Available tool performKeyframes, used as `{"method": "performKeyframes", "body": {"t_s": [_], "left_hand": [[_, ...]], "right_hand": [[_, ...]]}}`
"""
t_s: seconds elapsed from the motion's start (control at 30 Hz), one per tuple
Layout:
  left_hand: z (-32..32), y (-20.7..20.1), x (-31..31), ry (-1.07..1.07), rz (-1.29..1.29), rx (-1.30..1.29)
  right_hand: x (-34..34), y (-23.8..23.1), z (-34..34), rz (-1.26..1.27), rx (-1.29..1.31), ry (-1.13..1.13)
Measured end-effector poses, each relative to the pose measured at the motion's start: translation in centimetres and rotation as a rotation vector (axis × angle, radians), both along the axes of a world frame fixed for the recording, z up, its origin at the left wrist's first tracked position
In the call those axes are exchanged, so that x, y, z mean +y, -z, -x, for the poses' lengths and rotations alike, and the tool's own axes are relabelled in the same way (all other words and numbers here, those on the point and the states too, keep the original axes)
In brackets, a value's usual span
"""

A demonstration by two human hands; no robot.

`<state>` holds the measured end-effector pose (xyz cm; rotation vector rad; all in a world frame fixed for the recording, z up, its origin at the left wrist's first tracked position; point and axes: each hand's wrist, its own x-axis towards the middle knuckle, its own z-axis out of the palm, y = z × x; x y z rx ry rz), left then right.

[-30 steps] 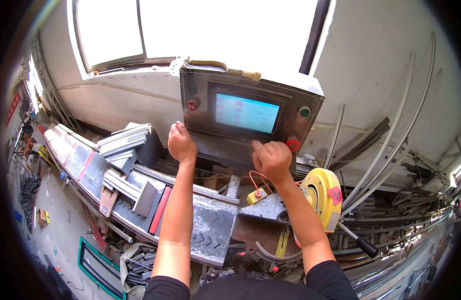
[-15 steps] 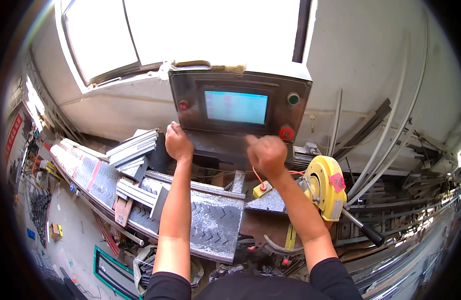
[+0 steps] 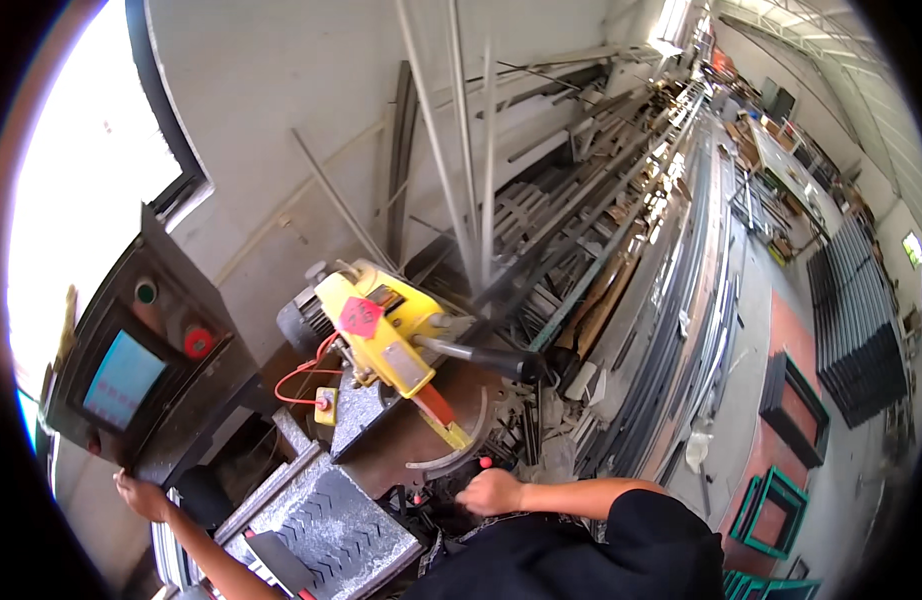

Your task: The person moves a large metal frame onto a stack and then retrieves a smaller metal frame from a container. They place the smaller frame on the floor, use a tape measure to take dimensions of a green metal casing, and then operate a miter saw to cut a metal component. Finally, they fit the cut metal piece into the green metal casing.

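Observation:
My left hand [image 3: 141, 497] is at the lower corner of a dark control box [image 3: 169, 325], its fingers curled on the box's edge. On that box are a lit screen [image 3: 126, 378], a green button [image 3: 145, 291] and a red button [image 3: 198, 342]. My right hand [image 3: 491, 493] is closed, low in front of my body, near a small red knob [image 3: 485, 462]. Its fingertips are turned away, so I cannot see whether it holds anything. Beyond it stands a yellow cut-off saw [image 3: 386, 325] with a black-gripped lever [image 3: 481, 358].
A speckled metal bench [image 3: 331, 525] runs below the saw, with a yellow switch box [image 3: 326, 406] on a red cable. Long metal profiles [image 3: 671, 340] lie stacked to the right. Green frames [image 3: 776, 510] and a stack of dark slatted panels [image 3: 856, 320] stand farther right.
My view has swung right, bringing the saw and stacked profiles to the middle. My right hand has left the front of the control box and dropped near my body; my left stays at the box.

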<state>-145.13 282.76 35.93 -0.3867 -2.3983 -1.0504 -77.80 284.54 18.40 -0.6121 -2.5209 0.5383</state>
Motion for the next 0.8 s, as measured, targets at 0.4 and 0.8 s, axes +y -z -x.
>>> {"method": "performKeyframes", "body": {"t_s": [0.4, 0.8], "left_hand": [[12.1, 2.0, -3.5, 0.012, 0.390, 0.609], [4.5, 0.2, -1.4, 0.040, 0.088, -0.007]], "right_hand": [[0.0, 10.9, -13.6, 0.394, -0.471, 0.779], [0.4, 11.7, -15.5, 0.495, -0.442, 0.783]]}}
